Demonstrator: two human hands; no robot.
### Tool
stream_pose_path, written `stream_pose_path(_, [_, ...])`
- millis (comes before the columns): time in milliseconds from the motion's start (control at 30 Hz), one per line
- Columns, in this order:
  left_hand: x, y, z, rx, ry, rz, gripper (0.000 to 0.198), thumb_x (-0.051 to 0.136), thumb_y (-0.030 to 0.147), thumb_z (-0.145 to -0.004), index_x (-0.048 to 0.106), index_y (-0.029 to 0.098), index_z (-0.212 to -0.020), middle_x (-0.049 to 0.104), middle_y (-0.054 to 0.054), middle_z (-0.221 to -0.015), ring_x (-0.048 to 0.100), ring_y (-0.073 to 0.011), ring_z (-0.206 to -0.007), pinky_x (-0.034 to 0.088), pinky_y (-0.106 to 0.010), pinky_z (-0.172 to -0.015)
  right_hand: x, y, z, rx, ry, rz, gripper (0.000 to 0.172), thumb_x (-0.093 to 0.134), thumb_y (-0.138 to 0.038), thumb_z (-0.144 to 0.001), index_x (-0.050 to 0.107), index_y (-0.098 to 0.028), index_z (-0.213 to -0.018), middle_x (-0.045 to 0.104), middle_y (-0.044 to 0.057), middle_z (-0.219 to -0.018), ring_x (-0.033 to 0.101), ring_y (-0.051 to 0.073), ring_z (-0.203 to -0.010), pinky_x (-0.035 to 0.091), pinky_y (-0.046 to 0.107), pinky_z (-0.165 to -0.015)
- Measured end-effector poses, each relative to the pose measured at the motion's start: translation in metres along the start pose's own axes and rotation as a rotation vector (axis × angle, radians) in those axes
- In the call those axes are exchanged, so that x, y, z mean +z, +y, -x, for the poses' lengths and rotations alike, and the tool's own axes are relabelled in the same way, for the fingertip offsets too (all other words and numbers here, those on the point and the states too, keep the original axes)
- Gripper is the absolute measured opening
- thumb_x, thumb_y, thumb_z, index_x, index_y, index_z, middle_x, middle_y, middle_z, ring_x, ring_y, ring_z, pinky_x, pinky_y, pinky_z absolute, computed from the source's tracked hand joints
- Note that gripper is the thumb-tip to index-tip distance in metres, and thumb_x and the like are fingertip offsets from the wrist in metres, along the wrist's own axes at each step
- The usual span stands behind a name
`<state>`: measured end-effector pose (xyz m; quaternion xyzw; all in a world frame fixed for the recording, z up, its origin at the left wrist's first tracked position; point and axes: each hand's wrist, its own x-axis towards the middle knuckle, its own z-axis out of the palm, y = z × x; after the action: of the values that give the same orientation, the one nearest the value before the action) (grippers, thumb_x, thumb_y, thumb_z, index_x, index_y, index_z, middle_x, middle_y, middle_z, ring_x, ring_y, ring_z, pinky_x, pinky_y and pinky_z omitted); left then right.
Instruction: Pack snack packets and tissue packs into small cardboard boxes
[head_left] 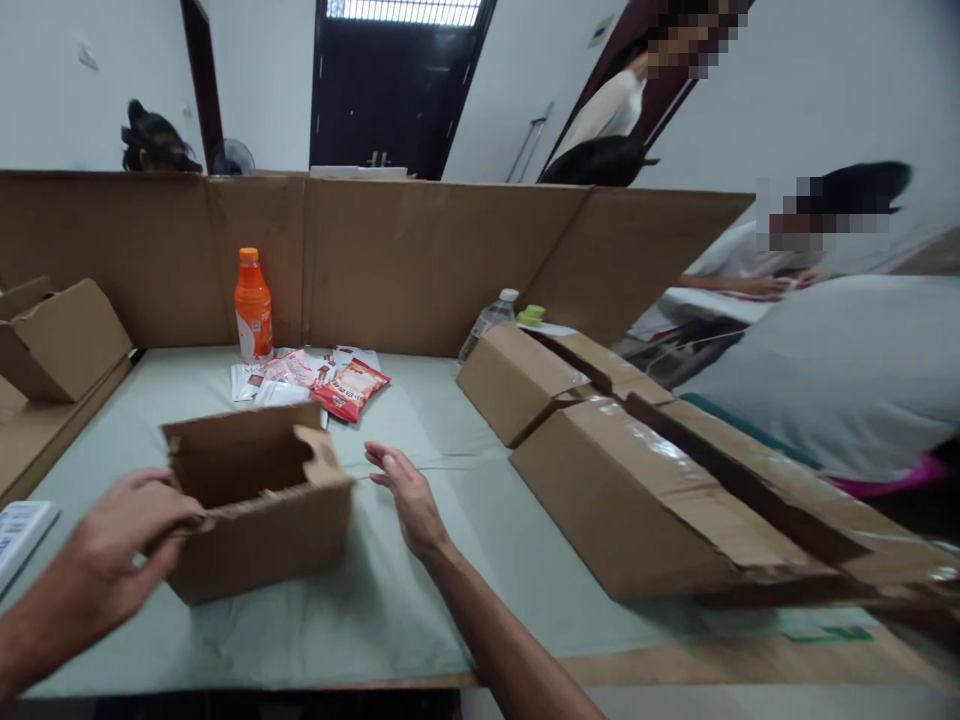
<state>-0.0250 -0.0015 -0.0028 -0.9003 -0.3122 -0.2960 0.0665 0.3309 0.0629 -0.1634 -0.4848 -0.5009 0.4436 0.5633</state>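
Note:
An open-topped cardboard box [262,545] stands on the pale green tabletop [420,620], slightly turned. My left hand [124,545] grips its near left edge, thumb outside and fingers over the rim. Just right of the box, my right hand [409,500] is held with fingers stretched out, apart from the box and holding nothing. Behind the box lie a red snack packet [352,390], a pink-and-white packet [291,368] and white sachets [281,394]. An orange bottle [253,310] stands upright behind them. The inside bottom of the box is hidden.
A cardboard screen [420,265] closes off the table's back. Several taped cardboard boxes [630,500] line the right side, with a clear bottle [491,322] and a green cap [531,315] behind. Another box [64,340] and a white device [22,535] are left. People sit beyond.

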Motion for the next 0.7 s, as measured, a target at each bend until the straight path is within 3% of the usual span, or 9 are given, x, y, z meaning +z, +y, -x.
stream_pose_path(100, [0.033, 0.036, -0.017, 0.061, -0.051, 0.104, 0.030, 0.046, 0.000, -0.095, 0.061, 0.022, -0.108, 0.072, 0.002, -0.090, 0.067, -0.0138, -0.083, 0.044, -0.041, -0.113, -0.007, -0.011, 0.016, 0.063, -0.011, -0.121, 0.065, 0.052, -0.077, -0.091, 0.073, -0.022, -0.120, 0.075, 0.011, -0.126, 0.069, 0.031, -0.119, 0.056, 0.044, -0.095])
stream_pose_path(167, [0.042, 0.049, -0.022, 0.055, -0.066, 0.129, 0.032, 0.044, -0.002, -0.095, 0.061, 0.022, -0.109, 0.073, 0.000, -0.093, 0.068, -0.0148, -0.087, 0.042, -0.043, -0.114, -0.007, -0.015, 0.027, 0.098, -0.039, -0.168, 0.065, 0.054, -0.079, -0.090, 0.074, -0.022, -0.115, 0.078, 0.009, -0.115, 0.072, 0.029, -0.107, 0.057, 0.043, -0.092])
stream_pose_path(233, [0.039, 0.052, -0.020, 0.046, -0.062, 0.133, 0.031, 0.048, -0.001, -0.095, 0.061, 0.022, -0.111, 0.074, -0.001, -0.097, 0.069, -0.0162, -0.094, 0.042, -0.044, -0.114, -0.004, -0.017, 0.034, 0.127, -0.060, -0.209, 0.064, 0.058, -0.079, -0.088, 0.075, -0.022, -0.114, 0.079, 0.008, -0.112, 0.073, 0.027, -0.101, 0.056, 0.042, -0.093])
stream_pose_path(367, [0.027, 0.042, -0.008, -0.028, 0.020, 0.079, 0.035, 0.057, 0.004, -0.091, 0.062, 0.021, -0.122, 0.076, -0.004, -0.109, 0.070, -0.0204, -0.110, 0.043, -0.046, -0.117, -0.002, -0.015, 0.037, 0.143, -0.087, -0.227, 0.063, 0.062, -0.076, -0.087, 0.074, -0.022, -0.117, 0.077, 0.008, -0.118, 0.070, 0.027, -0.109, 0.053, 0.041, -0.100])
stream_pose_path(433, [0.027, 0.037, -0.002, -0.069, 0.053, 0.072, 0.036, 0.058, 0.004, -0.090, 0.063, 0.021, -0.121, 0.076, -0.003, -0.109, 0.071, -0.0206, -0.110, 0.045, -0.046, -0.117, -0.007, -0.010, 0.033, 0.111, -0.098, -0.085, 0.063, 0.053, -0.074, -0.095, 0.073, -0.021, -0.120, 0.078, 0.009, -0.116, 0.070, 0.027, -0.106, 0.055, 0.041, -0.095])
stream_pose_path(567, [0.037, 0.037, 0.004, -0.120, 0.097, 0.121, 0.034, 0.057, 0.002, -0.087, 0.066, 0.024, -0.112, 0.077, 0.000, -0.100, 0.072, -0.0202, -0.106, 0.049, -0.046, -0.115, -0.029, 0.004, 0.003, -0.082, -0.114, 0.524, 0.057, 0.033, -0.055, -0.106, 0.069, -0.019, -0.130, 0.078, 0.011, -0.114, 0.072, 0.027, -0.098, 0.059, 0.041, -0.085])
stream_pose_path(633, [0.043, 0.038, 0.004, -0.161, 0.129, 0.171, 0.033, 0.056, 0.002, -0.086, 0.066, 0.024, -0.109, 0.077, 0.000, -0.096, 0.071, -0.0212, -0.107, 0.049, -0.049, -0.114, -0.041, 0.010, -0.024, -0.150, -0.118, 0.740, 0.048, 0.045, -0.044, -0.100, 0.066, -0.020, -0.137, 0.074, 0.012, -0.127, 0.069, 0.029, -0.112, 0.057, 0.045, -0.094])
stream_pose_path(700, [0.049, 0.040, 0.005, -0.199, 0.153, 0.220, 0.033, 0.055, 0.002, -0.086, 0.065, 0.025, -0.108, 0.076, 0.000, -0.094, 0.070, -0.0220, -0.108, 0.049, -0.051, -0.115, -0.050, 0.015, -0.057, -0.182, -0.125, 0.901, 0.053, 0.056, -0.031, -0.090, 0.062, -0.021, -0.142, 0.066, 0.014, -0.141, 0.061, 0.033, -0.129, 0.050, 0.051, -0.106])
